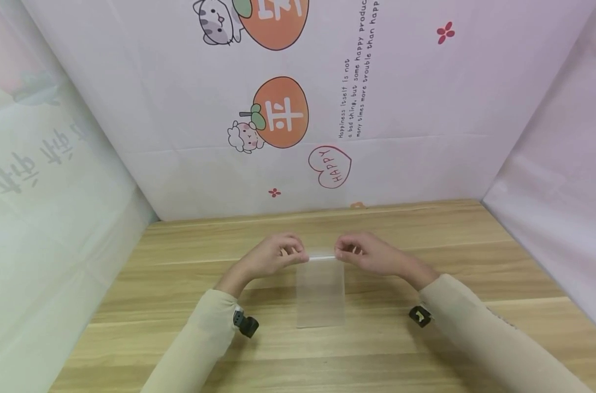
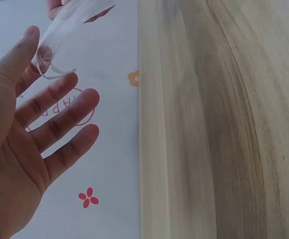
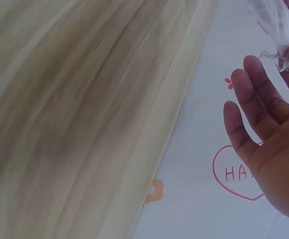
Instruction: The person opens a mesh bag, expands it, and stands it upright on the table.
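A clear plastic bag (image 1: 320, 297) hangs flat over the wooden table between the two hands, with a whitish band along its top edge. At the top left corner, the left hand (image 1: 278, 254) pinches it between thumb and index finger. The right hand (image 1: 369, 254) grips the opposite corner the same way. In the left wrist view, the plastic bag (image 2: 70, 27) bunches at the thumb while the other fingers spread away from it. Crumpled plastic of the bag (image 3: 274, 20) also shows at the right fingertips in the right wrist view.
A wood-grain table (image 1: 180, 305) lies beneath the hands. Behind it rises a white printed cloth (image 1: 401, 164), with more cloth at the left and right sides. Small black devices, one (image 1: 246, 323) at the left cuff and another (image 1: 419, 315) at the right, sit on the beige sleeves.
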`<control>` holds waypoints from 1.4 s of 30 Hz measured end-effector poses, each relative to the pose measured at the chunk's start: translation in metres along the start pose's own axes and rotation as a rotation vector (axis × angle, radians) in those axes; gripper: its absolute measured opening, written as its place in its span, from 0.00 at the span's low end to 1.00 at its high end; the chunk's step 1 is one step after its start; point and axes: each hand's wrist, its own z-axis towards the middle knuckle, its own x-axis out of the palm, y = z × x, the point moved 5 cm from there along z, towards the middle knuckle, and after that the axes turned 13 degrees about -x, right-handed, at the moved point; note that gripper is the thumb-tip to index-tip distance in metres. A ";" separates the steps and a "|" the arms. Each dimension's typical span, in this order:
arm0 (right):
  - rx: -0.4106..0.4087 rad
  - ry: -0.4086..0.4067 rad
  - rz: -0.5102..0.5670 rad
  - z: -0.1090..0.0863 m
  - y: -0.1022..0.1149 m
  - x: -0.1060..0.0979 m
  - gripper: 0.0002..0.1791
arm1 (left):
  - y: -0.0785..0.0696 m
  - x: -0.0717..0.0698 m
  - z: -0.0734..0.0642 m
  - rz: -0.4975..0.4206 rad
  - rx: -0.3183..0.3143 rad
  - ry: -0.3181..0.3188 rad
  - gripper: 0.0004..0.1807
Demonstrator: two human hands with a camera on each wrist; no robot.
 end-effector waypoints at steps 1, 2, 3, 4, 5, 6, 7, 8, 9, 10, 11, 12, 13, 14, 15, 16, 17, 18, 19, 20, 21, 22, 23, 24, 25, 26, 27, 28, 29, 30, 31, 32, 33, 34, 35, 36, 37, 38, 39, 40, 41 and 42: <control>0.003 -0.008 0.008 -0.001 0.000 0.000 0.05 | 0.000 0.000 0.000 -0.008 0.001 -0.008 0.06; 0.006 -0.019 0.018 -0.001 -0.001 0.000 0.04 | 0.000 0.000 0.000 -0.021 0.002 -0.017 0.06; 0.008 -0.033 0.033 -0.002 -0.001 0.000 0.03 | -0.001 -0.001 0.000 -0.036 0.001 -0.025 0.05; 0.007 -0.048 0.050 -0.003 -0.001 -0.001 0.02 | -0.001 -0.001 -0.001 -0.053 0.002 -0.032 0.04; 0.005 -0.063 0.068 -0.004 0.000 -0.001 0.02 | -0.002 -0.001 -0.002 -0.074 0.001 -0.037 0.04; 0.004 -0.079 0.088 -0.005 0.000 -0.001 0.03 | -0.002 -0.002 -0.002 -0.092 -0.003 -0.044 0.03; 0.008 -0.094 0.104 -0.006 0.000 -0.001 0.04 | -0.002 -0.002 -0.003 -0.113 -0.008 -0.049 0.02; 0.013 -0.107 0.130 -0.006 0.001 0.000 0.05 | -0.002 -0.002 -0.003 -0.132 -0.016 -0.053 0.02; 0.027 -0.122 0.168 -0.007 0.001 0.000 0.07 | -0.002 -0.002 -0.004 -0.154 -0.026 -0.056 0.02; 0.039 -0.140 0.204 -0.008 0.001 0.000 0.11 | -0.001 -0.002 -0.004 -0.177 -0.033 -0.061 0.02; 0.058 -0.160 0.237 -0.008 0.001 0.001 0.14 | 0.000 -0.002 -0.004 -0.201 -0.042 -0.065 0.03; 0.081 -0.182 0.272 -0.008 0.000 0.001 0.18 | 0.000 -0.002 -0.004 -0.222 -0.051 -0.070 0.04; 0.106 -0.206 0.303 -0.009 -0.002 0.001 0.21 | 0.001 -0.002 -0.004 -0.241 -0.057 -0.074 0.04; 0.130 -0.233 0.333 -0.010 -0.003 0.001 0.23 | 0.002 -0.002 -0.004 -0.260 -0.062 -0.076 0.05; 0.151 -0.266 0.355 -0.010 -0.006 0.002 0.24 | 0.002 -0.001 -0.004 -0.277 -0.064 -0.079 0.05; 0.172 -0.297 0.366 -0.011 -0.009 0.004 0.24 | 0.002 -0.001 -0.003 -0.284 -0.064 -0.082 0.06; 0.200 -0.331 0.377 -0.011 -0.011 0.005 0.23 | 0.003 0.000 -0.002 -0.291 -0.067 -0.085 0.06; 0.221 -0.364 0.390 -0.012 -0.014 0.007 0.22 | 0.003 0.000 -0.002 -0.301 -0.069 -0.089 0.07; 0.241 -0.399 0.404 -0.012 -0.017 0.009 0.21 | 0.004 0.000 -0.001 -0.313 -0.070 -0.095 0.07; 0.259 -0.434 0.415 -0.012 -0.019 0.011 0.20 | 0.005 0.001 -0.001 -0.335 -0.072 -0.101 0.09; 0.269 -0.466 0.426 -0.012 -0.021 0.013 0.20 | 0.006 0.002 0.000 -0.355 -0.076 -0.112 0.11; 0.277 -0.491 0.431 -0.012 -0.022 0.015 0.19 | 0.008 0.002 0.000 -0.377 -0.081 -0.124 0.13; 0.275 -0.513 0.435 -0.011 -0.022 0.016 0.19 | 0.011 0.003 0.001 -0.400 -0.090 -0.139 0.15; 0.270 -0.529 0.434 -0.011 -0.023 0.017 0.18 | 0.012 0.004 0.001 -0.425 -0.097 -0.158 0.17; 0.266 -0.543 0.430 -0.010 -0.022 0.018 0.18 | 0.015 0.005 0.001 -0.452 -0.107 -0.173 0.18; 0.261 -0.555 0.423 -0.010 -0.023 0.018 0.17 | 0.017 0.006 0.001 -0.481 -0.118 -0.187 0.19; 0.255 -0.567 0.420 -0.009 -0.023 0.019 0.17 | 0.019 0.007 0.001 -0.501 -0.129 -0.203 0.19; 0.255 -0.577 0.416 -0.009 -0.023 0.019 0.17 | 0.020 0.007 0.001 -0.519 -0.141 -0.220 0.19; 0.253 -0.586 0.417 -0.008 -0.023 0.019 0.17 | 0.021 0.009 0.000 -0.532 -0.154 -0.237 0.17; 0.257 -0.593 0.415 -0.008 -0.024 0.020 0.18 | 0.022 0.009 0.000 -0.548 -0.163 -0.250 0.16; 0.259 -0.601 0.416 -0.008 -0.024 0.020 0.18 | 0.023 0.011 0.000 -0.562 -0.172 -0.263 0.15; 0.262 -0.608 0.417 -0.008 -0.024 0.020 0.18 | 0.024 0.011 0.001 -0.569 -0.178 -0.279 0.15; 0.265 -0.613 0.418 -0.007 -0.024 0.021 0.18 | 0.025 0.012 0.001 -0.573 -0.183 -0.294 0.15; 0.266 -0.616 0.419 -0.007 -0.024 0.021 0.18 | 0.025 0.012 0.001 -0.578 -0.189 -0.307 0.15; 0.265 -0.617 0.418 -0.007 -0.024 0.021 0.18 | 0.026 0.013 0.001 -0.584 -0.191 -0.318 0.15; 0.268 -0.620 0.419 -0.007 -0.024 0.022 0.18 | 0.026 0.013 0.001 -0.593 -0.192 -0.327 0.15; 0.268 -0.622 0.421 -0.007 -0.025 0.022 0.17 | 0.027 0.013 0.001 -0.598 -0.192 -0.335 0.15; 0.268 -0.624 0.424 -0.007 -0.025 0.022 0.17 | 0.027 0.013 0.001 -0.603 -0.194 -0.341 0.14; 0.267 -0.625 0.424 -0.007 -0.026 0.023 0.17 | 0.027 0.013 0.000 -0.607 -0.196 -0.347 0.14; 0.266 -0.625 0.424 -0.007 -0.026 0.023 0.16 | 0.027 0.013 0.000 -0.612 -0.199 -0.353 0.13; 0.266 -0.626 0.420 -0.008 -0.027 0.023 0.16 | 0.027 0.013 0.000 -0.616 -0.201 -0.357 0.12; 0.265 -0.627 0.418 -0.008 -0.028 0.023 0.16 | 0.028 0.013 0.000 -0.620 -0.202 -0.361 0.12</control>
